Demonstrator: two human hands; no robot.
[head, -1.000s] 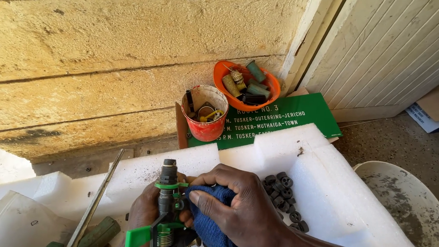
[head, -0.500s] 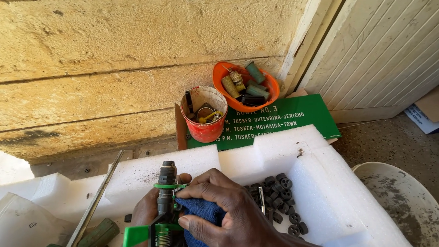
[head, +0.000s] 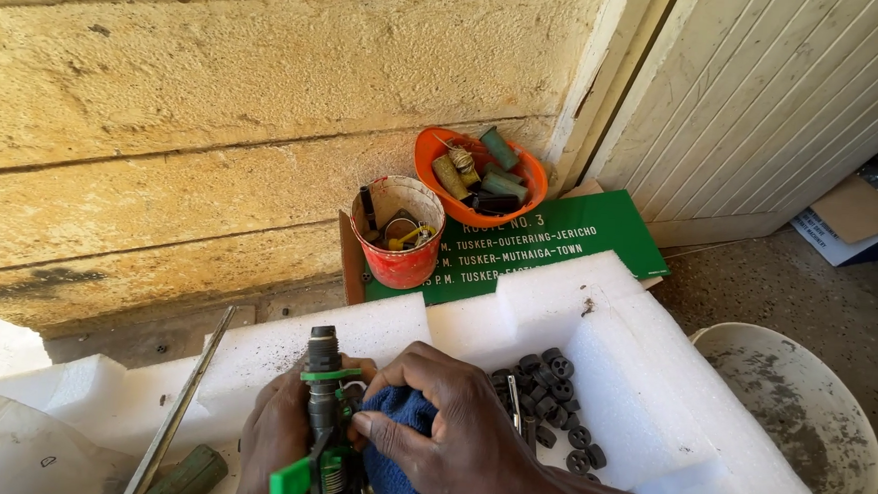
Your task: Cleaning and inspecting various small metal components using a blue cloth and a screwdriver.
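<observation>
The left hand has its grip closed round a dark metal injector with green plastic clips, held upright over the white foam tray. The right hand is curled tight on a blue cloth, pressing it against the injector's side (thumb and fingertips touching the metal body). Just right of the hands, small black rings lie heaped in a hollow of the tray. A long metal rod lies to the left. Behind the tray stand a red cup and an orange bowl of parts, by a green sign. A dirty white basin sits at the right.
</observation>
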